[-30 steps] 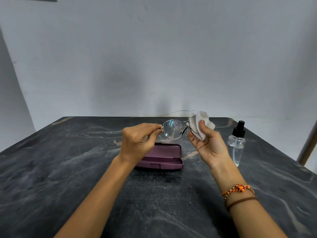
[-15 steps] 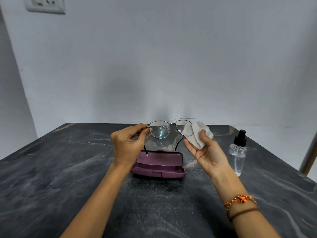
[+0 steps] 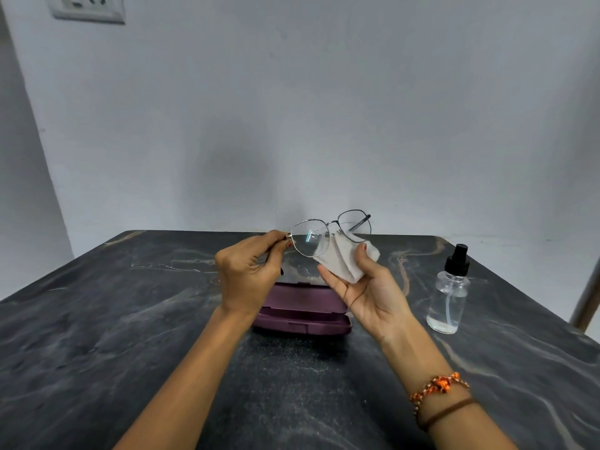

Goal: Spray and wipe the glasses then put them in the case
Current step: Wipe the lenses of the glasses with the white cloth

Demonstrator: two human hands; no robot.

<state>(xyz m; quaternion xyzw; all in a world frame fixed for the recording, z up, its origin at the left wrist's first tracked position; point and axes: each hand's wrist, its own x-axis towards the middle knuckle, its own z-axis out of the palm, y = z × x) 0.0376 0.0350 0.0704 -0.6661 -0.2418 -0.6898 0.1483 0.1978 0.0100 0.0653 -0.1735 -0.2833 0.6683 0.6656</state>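
Note:
Thin metal-framed glasses (image 3: 329, 232) are held in the air above the table, lenses facing me. My left hand (image 3: 248, 272) pinches their left hinge. Droplets show on the left lens. My right hand (image 3: 367, 293) holds a crumpled white cloth (image 3: 344, 259) with the thumb on top, just below the nose bridge and right lens. A purple glasses case (image 3: 302, 311) lies open on the table beneath both hands, partly hidden by them. A clear spray bottle (image 3: 449, 292) with a black nozzle stands upright to the right.
A dark marbled table (image 3: 97, 336) carries everything and ends at a white wall behind. A wall socket (image 3: 87, 8) sits top left. A pale post (image 3: 587, 293) rises past the table's right edge.
The glasses have swung round and risen so both lenses face me. The cloth has shifted from the right lens to below the bridge. The view has tilted up a little.

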